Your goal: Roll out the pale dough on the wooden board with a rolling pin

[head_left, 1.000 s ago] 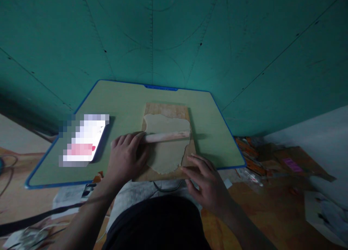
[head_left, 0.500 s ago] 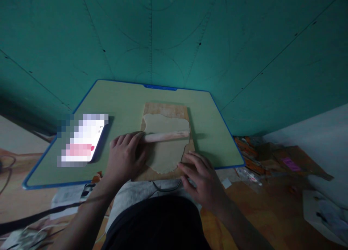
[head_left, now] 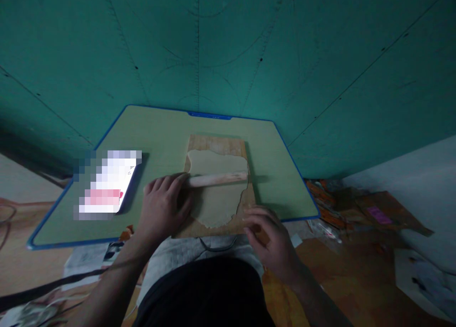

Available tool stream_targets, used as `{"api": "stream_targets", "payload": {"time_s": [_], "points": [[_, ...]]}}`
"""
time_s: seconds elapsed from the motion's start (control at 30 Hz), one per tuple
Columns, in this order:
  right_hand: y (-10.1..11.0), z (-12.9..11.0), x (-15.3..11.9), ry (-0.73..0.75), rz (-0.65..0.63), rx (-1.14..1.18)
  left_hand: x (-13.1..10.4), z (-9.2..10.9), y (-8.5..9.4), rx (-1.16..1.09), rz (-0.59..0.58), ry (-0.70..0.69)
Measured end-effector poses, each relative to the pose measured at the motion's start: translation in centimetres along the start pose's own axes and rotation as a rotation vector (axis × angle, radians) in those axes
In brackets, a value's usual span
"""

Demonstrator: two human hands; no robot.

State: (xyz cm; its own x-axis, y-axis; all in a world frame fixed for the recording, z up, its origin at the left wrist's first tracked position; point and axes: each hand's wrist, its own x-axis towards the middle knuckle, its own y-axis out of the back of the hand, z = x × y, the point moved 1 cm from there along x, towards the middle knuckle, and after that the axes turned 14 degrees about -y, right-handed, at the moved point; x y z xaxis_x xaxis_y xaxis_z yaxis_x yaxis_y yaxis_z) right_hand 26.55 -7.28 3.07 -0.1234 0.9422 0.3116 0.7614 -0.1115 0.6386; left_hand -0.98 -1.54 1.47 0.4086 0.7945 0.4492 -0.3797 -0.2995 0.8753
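My right hand [head_left: 272,239] has drawn back towards the lower right; its fingers [head_left: 249,218], at the dough [head_left: 217,203]'s ragged edge before, now sit apart from it by the board [head_left: 218,143]'s near right corner. On my phone [head_left: 119,180], frame left, 5 has become 6.

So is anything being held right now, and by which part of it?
Yes, the rolling pin, by its left end, under the fingers of the left hand.

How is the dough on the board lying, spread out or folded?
Spread out: the dough is a thin, ragged-edged sheet over most of the wooden board, with the rolling pin lying across it and no fold showing.
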Motion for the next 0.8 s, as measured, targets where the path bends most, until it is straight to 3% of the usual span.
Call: {"api": "stream_targets", "payload": {"time_s": [0.17,0.27,0.53,0.8], "points": [[-0.5,0.0,-0.1,-0.368,0.041,0.407,-0.1,0.0,-0.2,0.016,0.021,-0.002],[-0.6,0.2,0.1,-0.48,0.025,0.562,-0.1,-0.1,-0.1,0.009,0.021,-0.015],[-0.3,0.4,0.2,-0.594,0.048,0.629,-0.1,-0.2,-0.1,0.017,0.012,-0.02],[0.3,-0.1,0.9,-0.574,0.008,0.614,0.0,-0.1,-0.1,0.013,0.017,-0.016]]}}
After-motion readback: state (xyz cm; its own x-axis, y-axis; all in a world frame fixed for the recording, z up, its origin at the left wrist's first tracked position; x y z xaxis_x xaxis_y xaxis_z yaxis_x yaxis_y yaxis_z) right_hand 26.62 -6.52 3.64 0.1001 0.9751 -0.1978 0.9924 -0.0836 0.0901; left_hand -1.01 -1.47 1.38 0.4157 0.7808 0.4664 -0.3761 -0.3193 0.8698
